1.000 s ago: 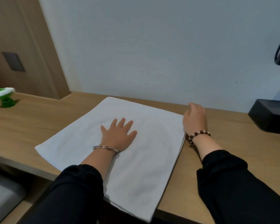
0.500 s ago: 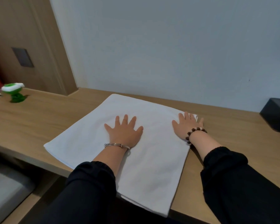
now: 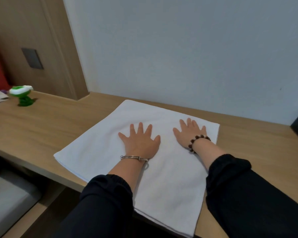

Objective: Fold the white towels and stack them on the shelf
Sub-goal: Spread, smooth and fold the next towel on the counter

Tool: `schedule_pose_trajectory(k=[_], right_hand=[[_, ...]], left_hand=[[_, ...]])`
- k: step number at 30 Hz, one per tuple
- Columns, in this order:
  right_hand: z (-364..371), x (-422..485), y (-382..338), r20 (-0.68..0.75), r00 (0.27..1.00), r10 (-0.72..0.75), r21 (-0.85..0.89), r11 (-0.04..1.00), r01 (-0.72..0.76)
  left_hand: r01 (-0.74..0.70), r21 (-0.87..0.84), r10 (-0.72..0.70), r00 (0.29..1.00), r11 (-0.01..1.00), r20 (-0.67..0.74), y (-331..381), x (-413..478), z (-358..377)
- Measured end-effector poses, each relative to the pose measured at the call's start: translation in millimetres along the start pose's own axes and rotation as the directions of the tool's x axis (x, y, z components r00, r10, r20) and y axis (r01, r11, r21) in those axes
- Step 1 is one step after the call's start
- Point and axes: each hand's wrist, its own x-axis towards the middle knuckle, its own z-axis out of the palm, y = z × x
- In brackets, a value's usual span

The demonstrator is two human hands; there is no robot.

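On the counter point(image 3: 58, 122), spread hands point(image 3: 139, 143) point(image 3: 190, 133) press the diagonal towel point(image 3: 170, 189), one corner overhanging.

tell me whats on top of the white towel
The left hand and right hand press flat on the white towel, fingers spread. The cloth beneath the palms and forearms is hidden.

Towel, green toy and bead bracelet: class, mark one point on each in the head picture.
towel point(image 3: 101, 143), head view, bare cloth on its left half.
green toy point(image 3: 25, 101), head view, its green lower body.
bead bracelet point(image 3: 197, 137), head view, beads on top of the right wrist.
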Motion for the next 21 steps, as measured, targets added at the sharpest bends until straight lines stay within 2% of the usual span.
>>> schedule_pose_trajectory(k=[6,9,12,15,21], right_hand=[[-5,-7,58,-0.074,0.982,0.174,-0.086,0.98,-0.18],[-12,-15,57,-0.084,0.967,0.242,-0.158,0.955,-0.253],[-5,-24,35,-0.105,0.984,0.147,-0.202,0.965,-0.166],[8,-32,22,-0.061,0.998,0.015,-0.089,0.996,-0.021],[6,-14,32,-0.084,0.996,0.021,-0.058,0.998,-0.026]], left_hand=[[-0.01,-0.001,0.01,1.0,1.0,-0.001,0,-1,-1],[-0.015,0.01,0.015,1.0,1.0,0.008,1,-4,-3],[-0.017,0.02,0.016,1.0,1.0,0.018,1,-6,-5],[-0.015,0.024,0.014,0.999,1.0,0.032,1,-3,-6],[-0.022,0.019,0.021,0.999,1.0,0.045,10,17,-5]])
